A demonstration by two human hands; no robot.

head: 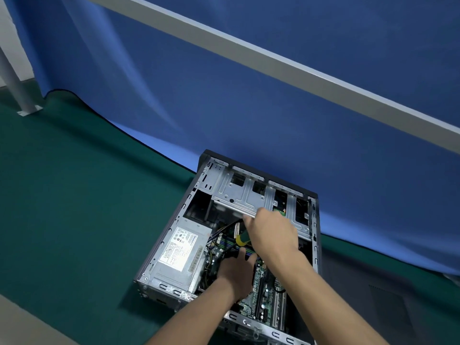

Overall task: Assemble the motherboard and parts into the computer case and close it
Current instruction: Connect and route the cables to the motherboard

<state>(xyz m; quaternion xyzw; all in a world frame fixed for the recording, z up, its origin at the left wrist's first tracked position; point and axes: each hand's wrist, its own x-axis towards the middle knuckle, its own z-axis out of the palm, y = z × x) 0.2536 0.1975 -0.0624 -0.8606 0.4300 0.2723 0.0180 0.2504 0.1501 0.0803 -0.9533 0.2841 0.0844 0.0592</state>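
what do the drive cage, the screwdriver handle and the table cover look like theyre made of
Drive cage: bare sheet metal, probably steel, dull grey with stamped ribs and punched holes.
Screwdriver handle, gripped by the right hand: likely moulded plastic or rubber, green with a yellow band.
Table cover: seemingly matte green felt-like fabric, no shine.

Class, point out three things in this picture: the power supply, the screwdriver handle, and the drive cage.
power supply (179, 252): head view, on its white label.
screwdriver handle (242, 239): head view, on the yellow and green grip below the right hand.
drive cage (242, 195): head view, on its flat metal top plate.
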